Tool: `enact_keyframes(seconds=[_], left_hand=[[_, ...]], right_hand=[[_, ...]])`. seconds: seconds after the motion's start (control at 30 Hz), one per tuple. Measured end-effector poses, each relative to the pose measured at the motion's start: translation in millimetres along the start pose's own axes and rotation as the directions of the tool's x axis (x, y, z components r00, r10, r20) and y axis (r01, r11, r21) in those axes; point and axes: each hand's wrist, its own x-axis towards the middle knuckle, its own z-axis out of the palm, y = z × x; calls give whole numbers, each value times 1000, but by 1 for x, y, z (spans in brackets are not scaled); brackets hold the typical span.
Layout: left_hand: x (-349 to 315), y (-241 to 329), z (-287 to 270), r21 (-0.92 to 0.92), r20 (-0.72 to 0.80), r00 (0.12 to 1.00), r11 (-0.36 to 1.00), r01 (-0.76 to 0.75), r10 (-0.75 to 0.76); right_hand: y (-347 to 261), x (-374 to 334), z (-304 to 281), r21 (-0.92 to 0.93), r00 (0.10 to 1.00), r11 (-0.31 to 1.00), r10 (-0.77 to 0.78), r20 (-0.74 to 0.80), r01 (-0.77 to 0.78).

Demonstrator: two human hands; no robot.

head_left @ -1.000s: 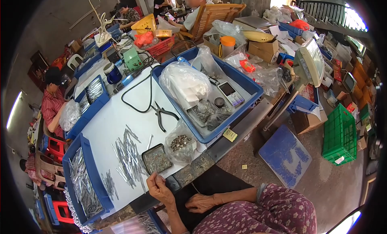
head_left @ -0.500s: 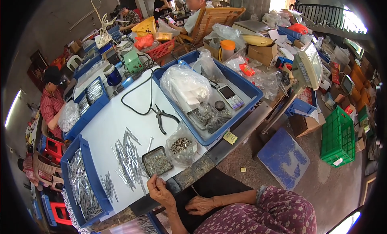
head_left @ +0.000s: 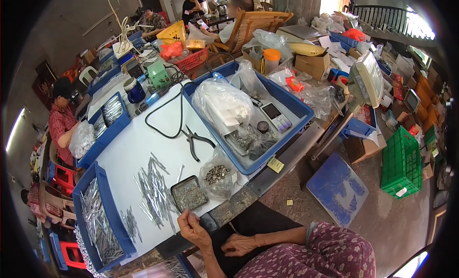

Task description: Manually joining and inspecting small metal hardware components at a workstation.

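My left hand [head_left: 195, 231] is raised at the table's near edge, its fingers curled together in a pinch. Whatever may be between the fingertips is too small to make out. Just beyond them sits a small dark square tray [head_left: 189, 193] of tiny metal pieces. Beside it stands a clear plastic bag [head_left: 224, 188] holding small metal parts. My right hand [head_left: 237, 244] lies on my dark-clothed lap with its fingers stretched out, holding nothing. Thin silvery metal rods [head_left: 157, 192] are spread on the white table surface, left of the tray.
Many more rods fill a blue bin [head_left: 125, 239] at the left. Pliers [head_left: 195, 143] lie near a large blue tray [head_left: 248, 170] with bags and a phone [head_left: 276, 116]. A green crate [head_left: 401, 164] stands on the floor at right. Other people sit farther back.
The view has shifted slightly. My hands keep nearly the same pose. The person in the wooden chair has turned their head away.
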Motion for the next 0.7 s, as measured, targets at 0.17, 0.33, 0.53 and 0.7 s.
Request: enact_keyframes(seconds=[0.17,0.33,0.53,0.7], left_hand=[[0,-3,0,-24,-6,999,999,-44,44],[-1,-4,2,43,-8,998,997,-68,68],[-3,-6,2,117,-15,994,988,-104,107],[-4,-5,0,144,-21,989,980,-139,144]], right_hand=[[-12,4,-8,134,992,983,115,54,-122],[-16,8,-8,172,990,975,133,37,-138],[-16,9,-5,169,989,975,143,33,-147],[-16,7,-5,173,994,979,107,4,-106]])
